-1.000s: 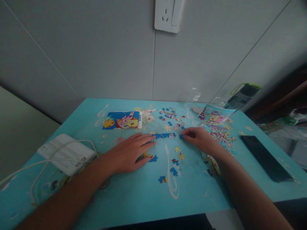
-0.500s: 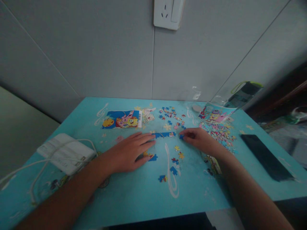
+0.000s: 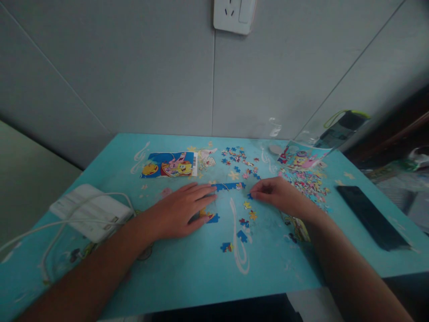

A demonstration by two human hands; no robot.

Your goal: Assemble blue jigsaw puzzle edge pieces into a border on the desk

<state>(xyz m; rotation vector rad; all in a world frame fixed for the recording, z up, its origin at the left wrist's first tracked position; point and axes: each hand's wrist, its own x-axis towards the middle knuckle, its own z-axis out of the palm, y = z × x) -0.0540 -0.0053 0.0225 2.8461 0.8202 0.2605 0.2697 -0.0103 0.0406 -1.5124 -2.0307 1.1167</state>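
Where the turquoise tabletop (image 3: 187, 273) carries scattered jigsaw bits, the left hand (image 3: 177, 212) lies flat with fingers spread, touching the joined blue strip (image 3: 228, 186). The right hand (image 3: 279, 196) pinches a small blue piece (image 3: 250, 196) just beside that strip's end.

Dim, flat indoor light with a cool bluish-grey cast

The whole frame is underexposed; no bright source or glare shows, only a faint sheen on the clear plastic (image 3: 301, 134) at upper right of the tabletop (image 3: 187, 264). Soft shadows sit under the left hand (image 3: 177, 212) and right hand (image 3: 281, 197). Wide-angle distortion bends the wall seams and stretches the forearms at the lower corners. The right edge is dark and smeared; small puzzle pieces (image 3: 243, 163) look soft and grainy.
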